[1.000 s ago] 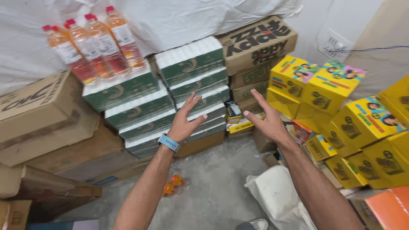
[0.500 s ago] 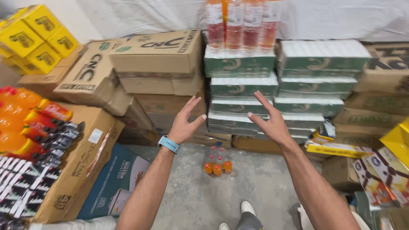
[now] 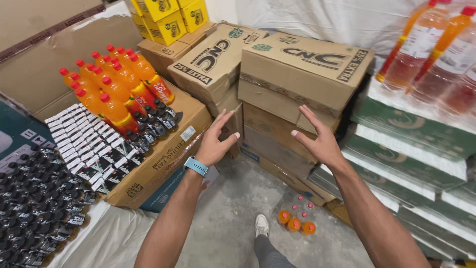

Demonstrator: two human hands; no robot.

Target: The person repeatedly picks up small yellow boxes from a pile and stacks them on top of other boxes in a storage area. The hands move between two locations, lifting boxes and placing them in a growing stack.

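Observation:
Both of my arms reach forward over a narrow strip of concrete floor. My left hand [image 3: 216, 139], with a light blue wristband, is spread open and holds nothing. My right hand [image 3: 317, 135] is also spread open and empty, palm turned inward. Both hover just in front of a stack of brown cardboard cartons [image 3: 302, 74], the top one tilted. They touch nothing.
Orange drink bottles with red caps [image 3: 116, 87] lie on a carton at left, beside small dark bottles [image 3: 29, 198]. Yellow boxes [image 3: 168, 17] sit at the back. Green and white cases [image 3: 416, 139] with shrink-wrapped bottles stack at right. Small orange bottles [image 3: 296, 222] stand on the floor by my shoe.
The view has swung left, from the green cases and yellow boxes to the brown cartons. Both hands stay open and raised in front of me.

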